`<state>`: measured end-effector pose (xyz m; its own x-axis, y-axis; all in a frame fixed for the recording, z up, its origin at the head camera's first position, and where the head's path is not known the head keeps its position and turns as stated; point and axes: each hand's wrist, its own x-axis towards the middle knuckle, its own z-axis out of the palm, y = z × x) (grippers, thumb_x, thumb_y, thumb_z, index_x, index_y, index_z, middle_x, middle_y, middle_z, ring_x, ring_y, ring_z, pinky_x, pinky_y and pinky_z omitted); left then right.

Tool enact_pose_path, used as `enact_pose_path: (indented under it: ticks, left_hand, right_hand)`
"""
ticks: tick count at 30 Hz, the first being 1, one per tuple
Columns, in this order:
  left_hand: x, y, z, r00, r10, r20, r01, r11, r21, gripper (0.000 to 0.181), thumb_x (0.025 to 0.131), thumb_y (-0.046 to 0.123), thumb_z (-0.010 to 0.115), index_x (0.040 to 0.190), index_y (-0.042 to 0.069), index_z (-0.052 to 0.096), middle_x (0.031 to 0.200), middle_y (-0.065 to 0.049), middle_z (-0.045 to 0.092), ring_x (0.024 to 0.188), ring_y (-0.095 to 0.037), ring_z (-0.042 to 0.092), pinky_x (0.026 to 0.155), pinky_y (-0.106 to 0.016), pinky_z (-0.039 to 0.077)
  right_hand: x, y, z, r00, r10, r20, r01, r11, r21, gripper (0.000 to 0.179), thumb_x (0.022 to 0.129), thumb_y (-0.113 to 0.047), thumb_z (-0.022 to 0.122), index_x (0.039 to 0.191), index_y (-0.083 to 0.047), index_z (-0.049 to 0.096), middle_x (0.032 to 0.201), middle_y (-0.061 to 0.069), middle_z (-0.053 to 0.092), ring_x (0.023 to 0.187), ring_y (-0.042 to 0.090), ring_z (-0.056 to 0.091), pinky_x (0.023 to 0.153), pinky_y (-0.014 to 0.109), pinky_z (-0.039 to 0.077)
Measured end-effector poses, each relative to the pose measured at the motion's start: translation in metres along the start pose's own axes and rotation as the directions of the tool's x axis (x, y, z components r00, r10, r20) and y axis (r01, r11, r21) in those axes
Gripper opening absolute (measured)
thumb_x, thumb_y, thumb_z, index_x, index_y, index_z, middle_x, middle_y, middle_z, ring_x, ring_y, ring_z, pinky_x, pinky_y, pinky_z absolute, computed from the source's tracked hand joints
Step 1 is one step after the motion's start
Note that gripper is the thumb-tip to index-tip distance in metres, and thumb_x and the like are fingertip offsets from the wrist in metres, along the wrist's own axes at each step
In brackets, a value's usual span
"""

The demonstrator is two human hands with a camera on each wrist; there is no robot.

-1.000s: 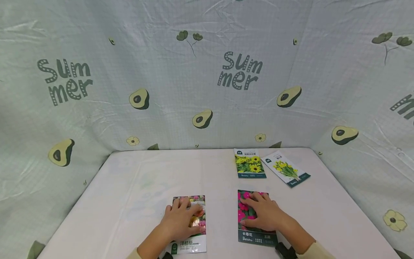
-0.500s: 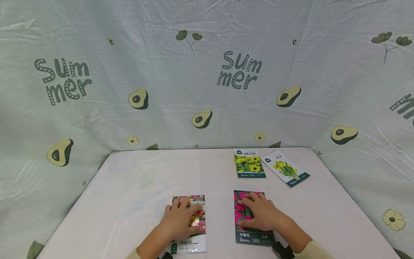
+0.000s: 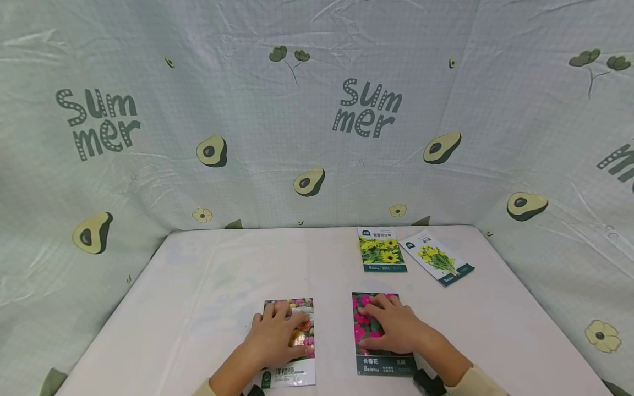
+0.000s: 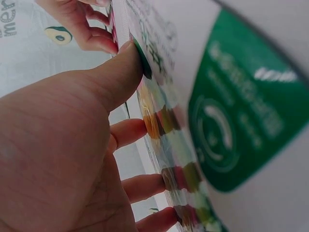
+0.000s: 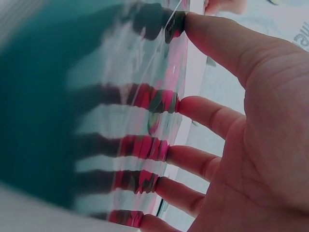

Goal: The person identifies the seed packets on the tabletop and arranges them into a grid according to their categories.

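My left hand (image 3: 277,338) rests spread on a seed packet with mixed pink and orange flowers (image 3: 307,363) at the table's front. Its fingertips and thumb press the glossy face in the left wrist view. To the right, my right hand (image 3: 393,327) lies on a seed packet with magenta flowers (image 3: 369,363) and a dark green lower band. In the right wrist view the straight fingers (image 5: 190,159) touch this packet's shiny surface with their tips. Both packets lie face up, side by side with a gap between them, and each is partly hidden by the hand on it.
Behind my right hand lie a seed packet with yellow daisy-like flowers (image 3: 381,253) and a slanted packet with a bunch of yellow flowers (image 3: 436,258), their edges close together. The white table (image 3: 223,275) is backed by a printed curtain (image 3: 247,110).
My right hand has slid the magenta-flower packet left across the table, narrowing the gap to the other packet. My left hand and its packet stay in place.
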<state>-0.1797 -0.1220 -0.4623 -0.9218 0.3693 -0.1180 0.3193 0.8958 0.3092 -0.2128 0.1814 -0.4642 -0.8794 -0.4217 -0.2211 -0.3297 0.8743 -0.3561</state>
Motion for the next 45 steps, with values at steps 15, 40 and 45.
enact_pose_path:
  ticks: [15, 40, 45]
  left_hand:
    - [0.0, 0.0, 0.0, 1.0, -0.006, 0.001, 0.006, 1.0, -0.004, 0.062, 0.086, 0.06, 0.075, 0.139, 0.034, 0.058, 0.143, -0.011, 0.047, 0.128, -0.039, 0.041, 0.09, -0.059, 0.036]
    - [0.001, 0.0, 0.0, 1.0, -0.011, 0.012, 0.011, 1.0, -0.004, 0.062, 0.086, 0.06, 0.075, 0.14, 0.033, 0.058, 0.142, -0.01, 0.048, 0.127, -0.039, 0.04, 0.09, -0.059, 0.036]
    - [0.002, 0.0, 0.001, 1.0, -0.012, 0.005, 0.012, 1.0, -0.002, 0.062, 0.085, 0.06, 0.075, 0.139, 0.034, 0.059, 0.142, -0.01, 0.048, 0.126, -0.038, 0.041, 0.09, -0.058, 0.036]
  right_hand:
    - [0.003, -0.01, 0.004, 0.999, -0.054, 0.006, 0.054, 0.999, 0.001, 0.077, 0.079, -0.064, 0.078, 0.144, -0.027, 0.059, 0.151, 0.009, 0.048, 0.138, 0.039, 0.041, 0.105, 0.069, 0.04]
    - [0.007, -0.029, 0.007, 0.996, -0.089, 0.023, 0.089, 0.996, -0.021, 0.074, 0.08, -0.064, 0.077, 0.144, -0.029, 0.06, 0.15, 0.009, 0.049, 0.137, 0.039, 0.043, 0.106, 0.068, 0.04]
    - [0.008, -0.031, 0.007, 0.995, -0.096, 0.024, 0.096, 0.995, -0.023, 0.074, 0.081, -0.064, 0.077, 0.144, -0.03, 0.059, 0.15, 0.009, 0.049, 0.137, 0.039, 0.042, 0.106, 0.068, 0.04]
